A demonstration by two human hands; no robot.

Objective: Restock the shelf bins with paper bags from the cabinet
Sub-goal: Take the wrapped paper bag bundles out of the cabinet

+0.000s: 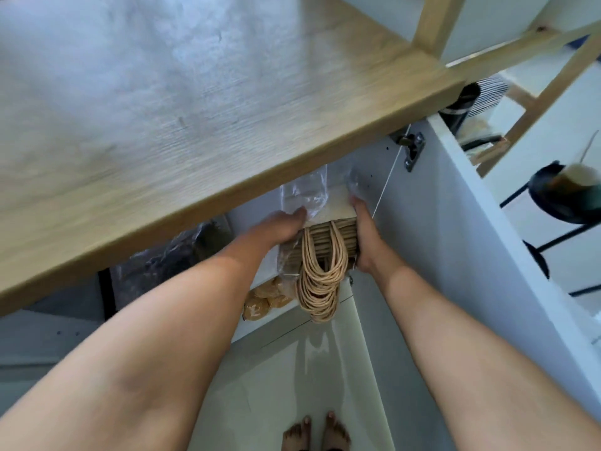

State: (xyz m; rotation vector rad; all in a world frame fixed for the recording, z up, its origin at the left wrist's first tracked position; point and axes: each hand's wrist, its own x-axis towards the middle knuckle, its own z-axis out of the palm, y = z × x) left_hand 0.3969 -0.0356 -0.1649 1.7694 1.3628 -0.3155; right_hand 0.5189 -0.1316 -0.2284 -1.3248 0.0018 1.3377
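A thick stack of brown paper bags with several twisted rope handles hanging down sits at the mouth of the open cabinet under the wooden countertop. Clear plastic wrap lies loose around the stack's far end. My left hand grips the stack's left side and my right hand grips its right side. The far part of the stack is hidden under the counter edge.
The white cabinet door stands open to the right, hinge at its top. More wrapped bundles and brown packages lie in the cabinet to the left. A wooden shelf frame rises at upper right. Glossy floor and bare feet below.
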